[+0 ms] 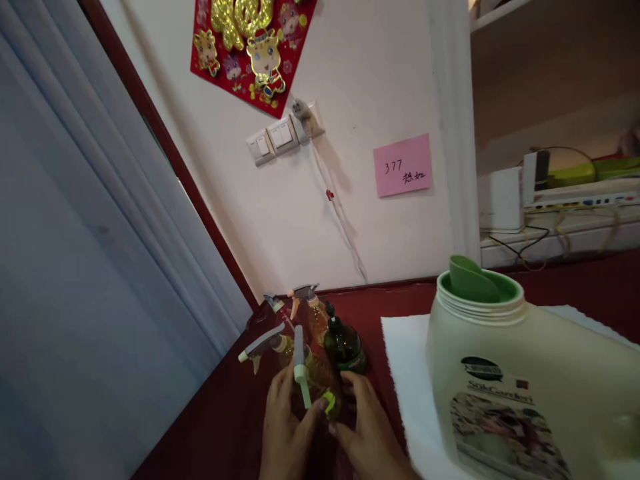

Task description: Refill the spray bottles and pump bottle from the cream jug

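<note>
Between my two hands is a clear spray bottle [319,375] with a grey and pale green trigger head and a yellow-green sticker [329,401] on its side. My left hand [286,421] is closed on its left side, thumb by the sticker. My right hand [367,427] curls round its right side, the thumb low near the sticker. Just behind stand a dark green pump bottle [344,343], a spray bottle with an orange trigger [317,319], one with a pale green trigger [285,345] and one with a dark trigger [285,313].
On the right, a large cream jug [480,347] with a green scoop [473,280] in its mouth stands on a white cloth [404,360]. The dark red table [220,413] meets the wall behind. A blue curtain [100,240] hangs at left; a white cable [340,217] runs down the wall.
</note>
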Demonstrator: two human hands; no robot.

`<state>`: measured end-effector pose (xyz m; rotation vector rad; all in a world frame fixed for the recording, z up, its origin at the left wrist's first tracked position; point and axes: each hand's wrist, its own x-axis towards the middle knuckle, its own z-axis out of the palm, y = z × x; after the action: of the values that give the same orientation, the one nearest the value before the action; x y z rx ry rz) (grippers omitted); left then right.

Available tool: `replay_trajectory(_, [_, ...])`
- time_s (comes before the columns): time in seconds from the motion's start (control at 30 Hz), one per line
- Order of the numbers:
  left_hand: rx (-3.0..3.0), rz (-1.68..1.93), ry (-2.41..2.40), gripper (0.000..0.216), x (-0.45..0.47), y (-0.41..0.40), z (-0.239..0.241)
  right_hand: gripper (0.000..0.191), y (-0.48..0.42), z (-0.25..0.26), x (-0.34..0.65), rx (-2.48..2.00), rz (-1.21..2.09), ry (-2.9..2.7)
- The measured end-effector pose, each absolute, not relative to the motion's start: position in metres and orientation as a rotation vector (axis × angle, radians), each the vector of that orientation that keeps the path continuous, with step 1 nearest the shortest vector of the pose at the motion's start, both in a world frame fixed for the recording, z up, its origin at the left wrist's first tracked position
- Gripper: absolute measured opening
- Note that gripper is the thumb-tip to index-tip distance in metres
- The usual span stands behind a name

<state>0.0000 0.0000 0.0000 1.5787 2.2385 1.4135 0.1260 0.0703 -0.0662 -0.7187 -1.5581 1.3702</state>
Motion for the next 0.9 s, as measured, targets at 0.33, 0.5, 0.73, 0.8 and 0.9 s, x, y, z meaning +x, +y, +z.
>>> replay_trajectory(0.33, [1.572,1.432,2.202,0.049,-0.002,-0.003,-0.006,0.062,0.066,-0.061,0.128,-0.794,1.329,-1.479])
replay_trajectory(0.5, [1.588,1.436,2.199,0.056,-0.002,-0.005,-0.006,0.052,0.065,-0.057,0.129,-0.804,1.297,-1.465])
replay_trajectory(0.73, [1.587,1.476,2.197,0.082,-0.008,-0.008,-0.004,0.023,0.066,-0.051,0.131,-0.892,1.22,-1.453])
replay_trajectory(0.8, [1.587,1.502,2.148,0.091,-0.016,-0.011,-0.004,0.015,0.065,-0.047,0.132,-0.909,1.161,-1.467])
replay_trajectory(0.9, [1.566,1.52,2.135,0.098,-0.029,-0.018,0.003,0.016,0.062,-0.038,0.131,-0.909,1.053,-1.505])
